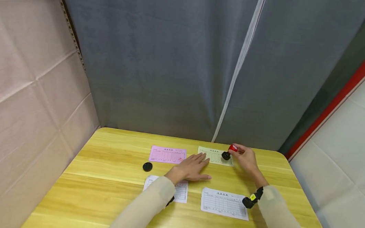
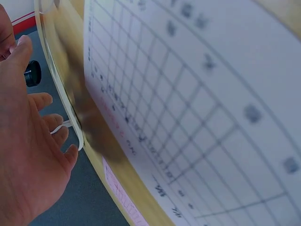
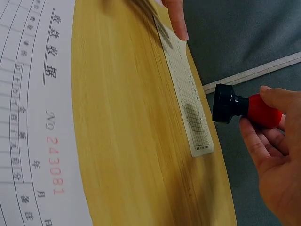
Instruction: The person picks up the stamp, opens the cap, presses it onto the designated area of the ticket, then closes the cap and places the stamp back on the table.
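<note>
In the head view my right hand (image 1: 245, 161) holds a rubber stamp (image 1: 233, 148) by its red knob, with the black base (image 3: 224, 103) tilted over the right part of a pale yellow receipt slip (image 1: 212, 155). The right wrist view shows thumb and fingers around the knob and the base apart from the paper. My left hand (image 1: 193, 168) lies palm down with fingers spread, fingertips at the yellow slip's left edge. It holds nothing. Left of it is a pink receipt slip (image 1: 167, 155) bearing a small red mark near its lower right corner.
A round black cap (image 1: 147, 166) lies on the wooden table (image 1: 104, 182) below the pink slip. One white slip (image 1: 182, 193) is partly hidden under my left forearm; another white slip (image 1: 224, 203) lies nearer the right arm. A grey curtain (image 1: 160, 64) hangs behind the table.
</note>
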A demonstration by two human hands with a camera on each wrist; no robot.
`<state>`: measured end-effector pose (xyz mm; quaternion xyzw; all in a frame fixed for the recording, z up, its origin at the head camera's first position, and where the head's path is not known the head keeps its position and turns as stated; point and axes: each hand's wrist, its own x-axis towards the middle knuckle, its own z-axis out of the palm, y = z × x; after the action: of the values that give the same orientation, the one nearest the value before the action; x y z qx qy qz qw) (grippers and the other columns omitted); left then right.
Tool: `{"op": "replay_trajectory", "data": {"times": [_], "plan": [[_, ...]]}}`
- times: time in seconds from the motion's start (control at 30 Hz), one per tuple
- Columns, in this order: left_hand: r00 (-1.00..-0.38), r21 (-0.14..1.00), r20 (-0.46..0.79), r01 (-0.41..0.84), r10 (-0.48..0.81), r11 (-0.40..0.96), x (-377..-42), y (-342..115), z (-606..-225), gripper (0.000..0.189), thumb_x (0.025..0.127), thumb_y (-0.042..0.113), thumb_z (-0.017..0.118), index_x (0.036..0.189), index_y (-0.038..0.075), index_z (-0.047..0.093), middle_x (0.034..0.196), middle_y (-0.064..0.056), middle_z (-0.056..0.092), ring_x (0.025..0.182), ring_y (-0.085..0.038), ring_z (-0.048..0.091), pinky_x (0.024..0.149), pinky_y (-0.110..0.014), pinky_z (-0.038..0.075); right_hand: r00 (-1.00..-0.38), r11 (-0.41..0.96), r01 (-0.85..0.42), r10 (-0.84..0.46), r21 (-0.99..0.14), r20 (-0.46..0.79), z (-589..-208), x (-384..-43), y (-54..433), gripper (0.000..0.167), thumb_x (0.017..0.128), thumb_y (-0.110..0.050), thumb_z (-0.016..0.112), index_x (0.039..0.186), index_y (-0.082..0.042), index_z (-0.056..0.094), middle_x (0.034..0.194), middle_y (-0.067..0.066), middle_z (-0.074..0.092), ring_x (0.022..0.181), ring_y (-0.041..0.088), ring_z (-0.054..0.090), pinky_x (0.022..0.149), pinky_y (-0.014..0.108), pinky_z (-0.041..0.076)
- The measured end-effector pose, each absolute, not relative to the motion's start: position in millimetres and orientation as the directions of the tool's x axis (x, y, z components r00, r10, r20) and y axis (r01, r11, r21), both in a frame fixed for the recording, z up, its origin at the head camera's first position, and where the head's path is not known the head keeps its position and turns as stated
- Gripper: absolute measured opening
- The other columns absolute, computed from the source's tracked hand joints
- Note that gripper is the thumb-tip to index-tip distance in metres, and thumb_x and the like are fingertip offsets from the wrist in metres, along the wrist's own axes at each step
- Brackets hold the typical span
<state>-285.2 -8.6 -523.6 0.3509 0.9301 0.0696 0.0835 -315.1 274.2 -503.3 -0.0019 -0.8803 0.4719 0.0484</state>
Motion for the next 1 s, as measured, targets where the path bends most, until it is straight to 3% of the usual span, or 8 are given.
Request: {"op": "replay_trajectory", "data": {"times": [0.27, 0.53, 0.73, 1.0], "plan": [[-0.728, 0.141, -0.132, 0.658, 0.673, 0.74, -289, 4, -524, 0.088, 0.104, 0.075, 0.035, 0.171, 0.019, 0.023, 0.178, -0.008, 0.013, 0.165, -0.024, 0.012, 0.134, -0.042, 0.014, -0.99, 0.588, -0.087, 0.041, -0.804, 0.137, -507, -316, 281, 0.049, 0.098, -0.023, 0.08, 0.139, 0.001, 0.068, 0.121, 0.022, 0.073, 0.106, 0.029, 0.066, 0.078, 0.008, 0.051], [-0.727, 0.126, -0.147, 0.658, 0.67, 0.742, -289, 10, -523, 0.086, 0.104, 0.074, 0.037, 0.17, 0.019, 0.026, 0.178, -0.008, 0.016, 0.164, -0.024, 0.015, 0.134, -0.042, 0.017, -0.994, 0.616, -0.079, 0.009, -0.783, 0.108, -510, -311, 284, 0.052, 0.097, -0.022, 0.08, 0.143, -0.001, 0.065, 0.129, 0.023, 0.07, 0.113, 0.034, 0.065, 0.082, 0.009, 0.052], [-0.728, 0.107, -0.161, 0.658, 0.666, 0.745, -292, 15, -527, 0.087, 0.104, 0.076, 0.034, 0.17, 0.02, 0.026, 0.178, -0.007, 0.016, 0.164, -0.023, 0.015, 0.134, -0.041, 0.018, -0.986, 0.625, -0.147, -0.035, -0.766, 0.161, -513, -310, 285, 0.052, 0.095, -0.02, 0.082, 0.14, 0.002, 0.067, 0.126, 0.024, 0.073, 0.112, 0.037, 0.07, 0.08, 0.009, 0.052], [-0.731, 0.088, -0.177, 0.655, 0.659, 0.75, -289, 17, -528, 0.089, 0.102, 0.077, 0.036, 0.17, 0.021, 0.026, 0.178, -0.006, 0.015, 0.164, -0.022, 0.014, 0.133, -0.038, 0.019, -0.974, 0.638, -0.217, -0.095, -0.739, 0.204, -515, -307, 284, 0.051, 0.093, -0.014, 0.084, 0.139, 0.002, 0.067, 0.121, 0.023, 0.076, 0.111, 0.041, 0.074, 0.087, 0.031, 0.064]]}}
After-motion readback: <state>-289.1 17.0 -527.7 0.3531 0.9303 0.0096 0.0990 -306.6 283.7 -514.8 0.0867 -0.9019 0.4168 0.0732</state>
